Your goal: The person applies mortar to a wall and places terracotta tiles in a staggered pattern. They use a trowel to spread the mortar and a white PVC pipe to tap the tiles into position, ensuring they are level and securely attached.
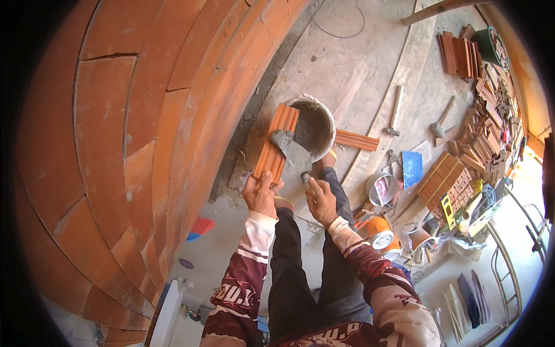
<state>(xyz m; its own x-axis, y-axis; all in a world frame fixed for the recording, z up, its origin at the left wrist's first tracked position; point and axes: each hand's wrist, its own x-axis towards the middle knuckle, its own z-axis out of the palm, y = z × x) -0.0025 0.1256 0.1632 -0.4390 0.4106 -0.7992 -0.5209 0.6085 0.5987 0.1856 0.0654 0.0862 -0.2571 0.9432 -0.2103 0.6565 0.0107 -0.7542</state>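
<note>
Head view: our left hand (260, 195) pinches the six-o'clock end of a ribbed orange clay tile (270, 162), at nine o'clock of a round, pale-rimmed bucket (315, 102) of wet grey mortar (311, 132); our right hand (321, 200) grips a grey metal trowel (296, 154). Hard trowel pressure could tip the one-end-held tile.

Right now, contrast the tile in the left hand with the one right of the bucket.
The left hand grips the held tile; the loose tile lies unheld. The trowel, with grey mortar, overlaps the held tile; the loose tile's visible face looks bare. Both are orange and ridged.
</note>
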